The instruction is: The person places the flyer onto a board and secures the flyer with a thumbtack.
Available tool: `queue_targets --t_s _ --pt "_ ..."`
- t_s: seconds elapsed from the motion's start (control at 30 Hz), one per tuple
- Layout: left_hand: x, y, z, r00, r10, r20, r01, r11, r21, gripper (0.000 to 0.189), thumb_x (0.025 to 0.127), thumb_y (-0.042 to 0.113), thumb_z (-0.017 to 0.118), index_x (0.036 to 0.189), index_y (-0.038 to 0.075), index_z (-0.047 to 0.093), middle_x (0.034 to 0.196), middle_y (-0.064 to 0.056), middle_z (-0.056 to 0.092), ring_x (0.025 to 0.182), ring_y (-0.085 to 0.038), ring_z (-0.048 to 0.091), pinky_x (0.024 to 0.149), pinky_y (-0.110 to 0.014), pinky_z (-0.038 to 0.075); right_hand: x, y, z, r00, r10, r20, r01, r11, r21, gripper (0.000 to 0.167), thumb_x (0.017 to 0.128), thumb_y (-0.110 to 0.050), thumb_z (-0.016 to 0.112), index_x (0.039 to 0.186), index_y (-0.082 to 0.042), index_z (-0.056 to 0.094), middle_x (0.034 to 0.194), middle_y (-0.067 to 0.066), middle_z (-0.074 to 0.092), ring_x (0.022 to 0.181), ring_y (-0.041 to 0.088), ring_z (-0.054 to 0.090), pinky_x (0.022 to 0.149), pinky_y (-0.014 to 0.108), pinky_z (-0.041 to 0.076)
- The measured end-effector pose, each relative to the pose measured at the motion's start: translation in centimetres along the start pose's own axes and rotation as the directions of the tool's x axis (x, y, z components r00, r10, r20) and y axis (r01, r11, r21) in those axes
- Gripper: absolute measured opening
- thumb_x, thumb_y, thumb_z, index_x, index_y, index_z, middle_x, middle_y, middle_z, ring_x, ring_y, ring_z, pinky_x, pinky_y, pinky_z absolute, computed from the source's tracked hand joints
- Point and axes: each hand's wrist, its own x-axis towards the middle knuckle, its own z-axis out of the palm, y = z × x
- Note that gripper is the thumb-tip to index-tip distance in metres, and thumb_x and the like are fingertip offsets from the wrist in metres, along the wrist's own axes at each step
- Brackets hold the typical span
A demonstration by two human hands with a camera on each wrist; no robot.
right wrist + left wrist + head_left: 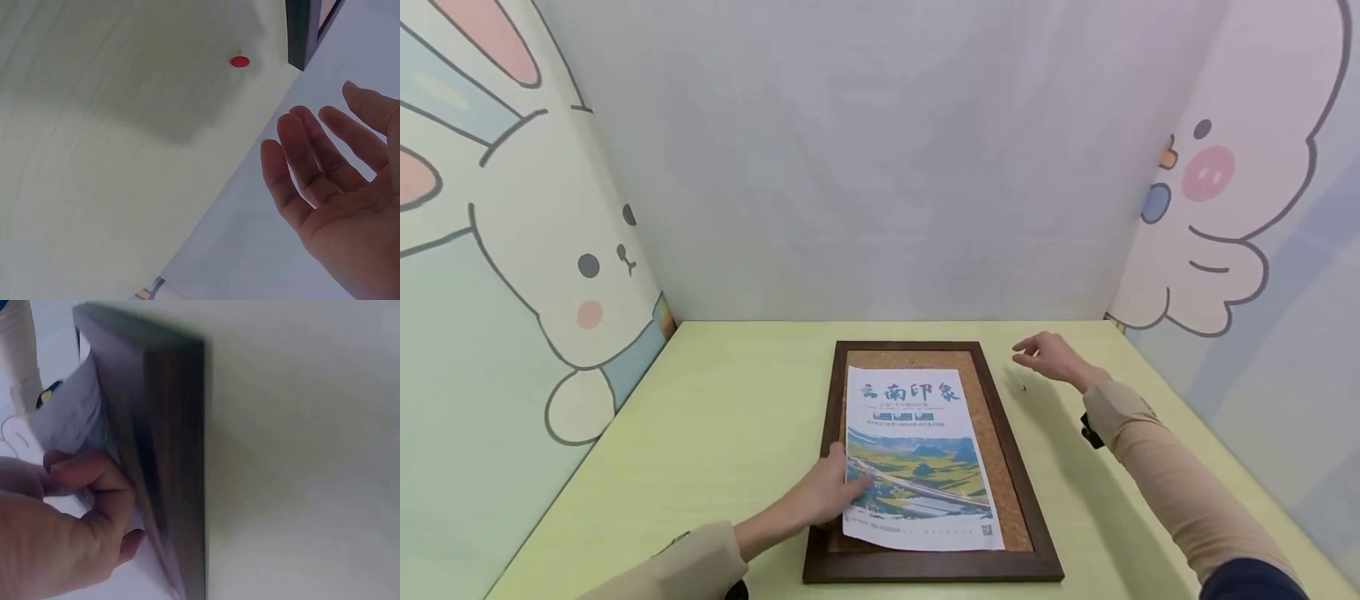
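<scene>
A printed landscape poster [917, 458] lies over the cork board [1011, 500], inside its dark brown wooden frame [1045, 568]. At the poster's lower left edge my left hand [829, 492] pinches the paper, thumb on top. In the left wrist view the poster [72, 415] lifts and bends near that hand [81, 519]. My right hand [1051, 357] hovers right of the frame's upper part, fingers loosely bent and holding nothing. Near it on the table is a red thumbtack [240, 61], point up, apart from the right hand [337, 169].
The pale yellow-green table [737, 400] extends on both sides of the frame. A plain grey-white wall [880, 167] closes off the back. Side walls carry cartoon figures: a rabbit [550, 250] on the left and a white character [1247, 167] on the right.
</scene>
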Motion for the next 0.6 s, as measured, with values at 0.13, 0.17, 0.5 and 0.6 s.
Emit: queue_targets --t_s 0.13,0.17,0.5,0.6 --pt "0.3 0.0 -1.1 1.000 -0.013 -0.019 0.016 0.987 0.159 0.054 0.090 0.012 0.061 0.129 -0.015 0.035 0.092 -0.018 0.067 0.062 -0.015 0.059 0.046 -0.028 0.040 -0.2 0.8 0.8 0.995 0.040 0.092 -0.046 0.996 0.073 0.037 0.094 -0.016 0.061 0.119 0.012 0.061 0.089 0.022 0.069 0.068 0.029 0.066 0.057 0.030 0.051" --pt "0.4 -0.1 -1.2 1.000 -0.004 -0.030 0.010 0.976 0.219 0.055 0.089 0.014 0.063 0.129 -0.014 0.037 0.092 -0.016 0.066 0.064 -0.015 0.057 0.048 -0.028 0.040 -0.3 1.1 1.0 0.993 0.059 0.107 -0.069 0.994 0.085 0.036 0.094 -0.016 0.062 0.118 0.011 0.062 0.087 0.020 0.069 0.067 0.027 0.066 0.057 0.029 0.051" --pt "0.8 -1.2 -1.0 0.984 0.127 0.124 -0.175 0.818 0.548 0.082 0.079 0.052 0.073 0.141 0.005 0.046 0.153 -0.025 0.028 0.143 -0.045 0.020 0.111 -0.065 0.017 -0.6 2.1 2.4 0.973 0.156 0.173 -0.185 0.969 0.164 0.025 0.085 -0.015 0.072 0.099 0.006 0.066 0.079 0.008 0.063 0.061 0.013 0.057 0.054 0.027 0.048" --pt "1.0 -1.4 -1.1 0.973 0.122 0.195 -0.209 0.822 0.529 0.087 0.080 0.054 0.071 0.147 0.007 0.039 0.158 -0.024 0.021 0.148 -0.045 0.009 0.114 -0.066 0.007 -0.7 2.2 2.6 0.974 0.150 0.171 -0.181 0.967 0.181 0.022 0.085 -0.013 0.072 0.096 0.006 0.066 0.078 0.006 0.063 0.062 0.011 0.055 0.055 0.026 0.047"
